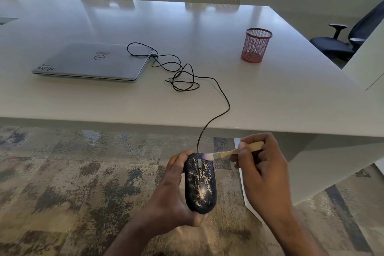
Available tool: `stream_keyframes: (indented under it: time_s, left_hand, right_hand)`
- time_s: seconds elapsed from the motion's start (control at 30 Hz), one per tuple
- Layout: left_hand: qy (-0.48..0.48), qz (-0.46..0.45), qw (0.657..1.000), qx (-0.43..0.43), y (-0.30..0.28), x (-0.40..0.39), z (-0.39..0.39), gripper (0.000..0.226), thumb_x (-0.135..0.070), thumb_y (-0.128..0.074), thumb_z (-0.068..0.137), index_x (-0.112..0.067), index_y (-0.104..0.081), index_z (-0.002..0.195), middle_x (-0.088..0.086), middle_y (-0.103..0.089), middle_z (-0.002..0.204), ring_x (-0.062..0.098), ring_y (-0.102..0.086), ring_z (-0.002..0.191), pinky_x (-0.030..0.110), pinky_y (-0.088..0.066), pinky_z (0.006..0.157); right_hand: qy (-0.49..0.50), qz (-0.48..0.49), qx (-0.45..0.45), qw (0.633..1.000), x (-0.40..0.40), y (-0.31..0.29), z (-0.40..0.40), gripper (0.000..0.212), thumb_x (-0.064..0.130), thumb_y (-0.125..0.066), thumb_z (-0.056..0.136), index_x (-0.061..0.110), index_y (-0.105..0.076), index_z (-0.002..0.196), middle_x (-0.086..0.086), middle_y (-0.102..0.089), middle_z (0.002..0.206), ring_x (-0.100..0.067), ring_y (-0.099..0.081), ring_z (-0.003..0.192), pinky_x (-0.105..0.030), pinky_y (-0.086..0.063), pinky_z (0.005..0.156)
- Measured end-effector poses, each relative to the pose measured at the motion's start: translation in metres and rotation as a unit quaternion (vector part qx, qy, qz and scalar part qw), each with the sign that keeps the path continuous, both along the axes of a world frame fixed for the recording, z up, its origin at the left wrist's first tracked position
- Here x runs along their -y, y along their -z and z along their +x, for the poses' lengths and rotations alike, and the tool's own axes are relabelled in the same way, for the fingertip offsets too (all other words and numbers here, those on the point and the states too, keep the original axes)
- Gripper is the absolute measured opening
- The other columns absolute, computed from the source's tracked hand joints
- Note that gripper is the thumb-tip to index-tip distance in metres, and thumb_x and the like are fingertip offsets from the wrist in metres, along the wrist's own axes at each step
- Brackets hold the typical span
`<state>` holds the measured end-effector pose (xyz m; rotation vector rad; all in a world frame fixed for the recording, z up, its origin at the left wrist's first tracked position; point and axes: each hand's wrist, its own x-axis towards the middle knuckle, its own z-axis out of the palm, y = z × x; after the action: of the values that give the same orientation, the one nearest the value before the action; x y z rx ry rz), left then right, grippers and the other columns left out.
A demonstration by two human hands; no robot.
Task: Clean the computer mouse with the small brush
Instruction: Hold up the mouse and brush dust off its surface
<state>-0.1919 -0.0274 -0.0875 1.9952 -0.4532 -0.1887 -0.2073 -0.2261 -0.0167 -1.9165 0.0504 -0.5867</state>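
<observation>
Left hand point(172, 189) holds the dusty mouse point(200, 183); right hand point(261, 172) holds the brush point(234, 151) at its front. Next, sweep down.

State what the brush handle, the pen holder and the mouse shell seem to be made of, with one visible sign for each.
Brush handle: likely bare wood or bamboo; pale tan and matt.
Pen holder: probably red-coated wire mesh; the table shows through its grid.
Mouse shell: seemingly dark glossy plastic; a bright glare spot sits among pale specks.
</observation>
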Motion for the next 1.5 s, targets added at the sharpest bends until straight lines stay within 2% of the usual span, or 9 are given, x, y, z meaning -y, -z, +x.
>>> stream_keyframes:
  time_s: [0.1, 0.27, 0.4, 0.57, 0.67, 0.83, 1.03, 1.2, 1.5]
  left_hand:
    - [-0.001, 0.000, 1.000, -0.001, 0.000, 0.000, 0.000, 0.124, -0.026, -0.088, 0.044, -0.028, -0.027, 0.152, -0.024, -0.035, 0.141, 0.002, -0.039, 0.136, 0.014, -0.036, 0.111]
    - [0.001, -0.002, 1.000, -0.002, 0.003, 0.001, 0.001, 0.125, -0.024, -0.091, 0.045, -0.030, -0.026, 0.152, -0.026, -0.034, 0.142, -0.001, -0.038, 0.136, 0.012, -0.036, 0.109]
    - [0.001, -0.008, 1.000, 0.001, 0.004, 0.000, 0.000, 0.122, -0.026, -0.090, 0.046, -0.043, -0.025, 0.148, -0.028, -0.034, 0.141, -0.001, -0.039, 0.135, 0.011, -0.038, 0.108]
    - [-0.002, -0.016, 1.000, 0.001, 0.006, 0.000, 0.001, 0.123, -0.026, -0.091, 0.045, -0.037, -0.027, 0.149, -0.027, -0.035, 0.140, 0.002, -0.040, 0.135, 0.012, -0.038, 0.108]
    - [-0.004, -0.023, 1.000, 0.006, 0.007, 0.000, 0.001, 0.120, -0.023, -0.091, 0.046, -0.039, -0.029, 0.147, -0.025, -0.037, 0.140, 0.005, -0.043, 0.135, 0.013, -0.039, 0.108]
    - [0.000, -0.020, 1.000, -0.004, 0.007, 0.000, 0.000, 0.123, -0.022, -0.093, 0.046, -0.038, -0.028, 0.149, -0.024, -0.036, 0.141, 0.001, -0.043, 0.134, 0.016, -0.043, 0.106]
    - [-0.001, -0.032, 0.999, -0.017, 0.009, 0.000, 0.001, 0.122, -0.022, -0.093, 0.045, -0.042, -0.029, 0.147, -0.025, -0.036, 0.140, 0.002, -0.044, 0.133, 0.017, -0.044, 0.107]
    - [-0.005, -0.030, 0.999, -0.013, 0.013, 0.000, 0.003, 0.123, -0.020, -0.093, 0.044, -0.041, -0.030, 0.148, -0.022, -0.037, 0.141, 0.006, -0.045, 0.133, 0.026, -0.047, 0.108]
    - [-0.008, -0.032, 0.999, -0.004, 0.014, 0.002, 0.006, 0.119, -0.023, -0.092, 0.045, -0.048, -0.031, 0.144, -0.024, -0.039, 0.139, 0.006, -0.046, 0.132, 0.020, -0.047, 0.104]
  right_hand:
    - [0.020, -0.027, -0.007, 0.999, 0.002, 0.001, 0.001, 0.010, 0.028, -0.056, 0.095, 0.034, -0.052, 0.087, -0.006, -0.068, 0.069, -0.035, -0.067, 0.063, -0.054, -0.053, 0.053]
    - [0.017, 0.004, 0.022, 1.000, 0.000, 0.000, -0.002, 0.006, 0.037, -0.055, 0.096, 0.036, -0.054, 0.091, 0.010, -0.073, 0.080, -0.025, -0.069, 0.060, -0.047, -0.053, 0.053]
    - [0.020, -0.032, 0.006, 0.999, 0.000, 0.004, -0.001, 0.011, 0.031, -0.056, 0.096, 0.038, -0.053, 0.089, -0.006, -0.068, 0.068, -0.033, -0.066, 0.060, -0.053, -0.052, 0.050]
    - [0.007, -0.005, 0.032, 0.999, 0.000, 0.000, -0.004, 0.009, 0.033, -0.058, 0.097, 0.037, -0.054, 0.090, 0.006, -0.073, 0.079, -0.025, -0.066, 0.058, -0.045, -0.050, 0.049]
    - [-0.005, -0.025, 0.011, 1.000, 0.000, 0.001, -0.005, 0.014, 0.026, -0.058, 0.098, 0.035, -0.054, 0.088, -0.009, -0.068, 0.068, -0.035, -0.063, 0.057, -0.051, -0.048, 0.046]
    - [0.004, -0.023, 0.016, 1.000, -0.004, -0.003, -0.007, 0.006, 0.044, -0.052, 0.093, 0.038, -0.052, 0.091, -0.009, -0.066, 0.065, -0.034, -0.063, 0.056, -0.051, -0.049, 0.046]
    - [-0.003, -0.049, 0.011, 0.999, -0.002, -0.002, -0.007, 0.007, 0.031, -0.055, 0.095, 0.032, -0.052, 0.088, -0.006, -0.066, 0.064, -0.022, -0.053, 0.046, -0.045, -0.043, 0.042]
    - [-0.018, -0.021, 0.003, 1.000, -0.004, -0.003, -0.008, 0.003, 0.033, -0.056, 0.094, 0.034, -0.054, 0.091, -0.009, -0.066, 0.067, -0.036, -0.062, 0.058, -0.053, -0.049, 0.048]
    - [-0.011, -0.015, 0.010, 1.000, -0.005, -0.005, -0.006, 0.011, 0.026, -0.058, 0.097, 0.032, -0.054, 0.088, -0.012, -0.066, 0.067, -0.039, -0.064, 0.060, -0.057, -0.051, 0.051]
